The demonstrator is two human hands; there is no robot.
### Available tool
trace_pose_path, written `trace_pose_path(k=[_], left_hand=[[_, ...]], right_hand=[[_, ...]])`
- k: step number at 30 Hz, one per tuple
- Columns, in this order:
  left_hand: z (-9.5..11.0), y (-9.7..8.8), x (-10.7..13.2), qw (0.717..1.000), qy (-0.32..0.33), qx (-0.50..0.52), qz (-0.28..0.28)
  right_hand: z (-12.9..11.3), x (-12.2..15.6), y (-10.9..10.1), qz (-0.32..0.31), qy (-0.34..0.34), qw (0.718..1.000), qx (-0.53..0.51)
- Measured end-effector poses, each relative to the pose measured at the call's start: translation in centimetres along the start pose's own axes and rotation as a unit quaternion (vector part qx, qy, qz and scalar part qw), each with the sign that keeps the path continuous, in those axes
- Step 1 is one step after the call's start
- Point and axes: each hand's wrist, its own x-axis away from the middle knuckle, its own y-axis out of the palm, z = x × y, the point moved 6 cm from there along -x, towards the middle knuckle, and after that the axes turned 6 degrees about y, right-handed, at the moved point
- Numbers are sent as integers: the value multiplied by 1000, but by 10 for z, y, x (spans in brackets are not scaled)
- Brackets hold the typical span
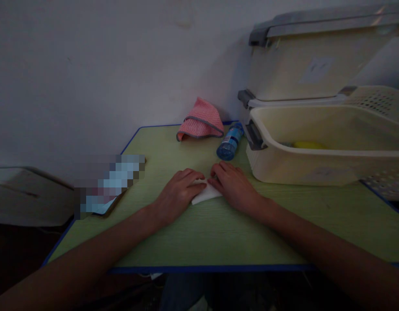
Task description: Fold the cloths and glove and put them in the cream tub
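A pale green, blue-edged rectangular table [147,250] is spreading across the scene, with a cream plastic open-topped basket [283,166] sitting at its right. A pixel-blurred flat oblong object [121,175] is lying along the left edge. Centrally, the person's left hand [178,192] and right hand [236,185] are facing inward with curled fingers; I cannot tell whether either grip is closing. Farther off, a pink textured cloth [202,121] and a blue transparent plastic bottle [231,140] are resting. Smallest, a thin white sheet [205,197] is lying under the fingertips; they seem to be working its far edge, a step calling next for light, even pressure.
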Motion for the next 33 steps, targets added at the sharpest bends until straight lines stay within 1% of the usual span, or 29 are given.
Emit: trace_pose_path(k=[3,6,9,14,17,21,25,28,33], left_hand=[[1,3,2,999,22,49,-5],[0,6,3,996,2,81,-35],[-2,7,5,991,-47,102,-72],[-8,6,6,969,-159,168,-81],[-10,9,6,956,-195,197,-94],[-13,12,6,951,-201,208,-112],[-14,12,8,957,-173,189,-134],[-15,12,10,960,-156,157,-173],[-17,15,18,943,-168,134,-255]], right_hand=[[2,0,0,0,9,1000,2],[1,0,-1,0,15,1000,6],[0,1,-3,-4,17,1000,9],[-1,1,-5,-11,22,1000,17],[-1,0,-5,-15,21,999,19],[-1,-1,-4,-18,15,1000,16],[-1,-1,-3,-17,13,1000,13],[-1,0,-3,-11,7,1000,9],[0,1,-3,1,-4,1000,6]])
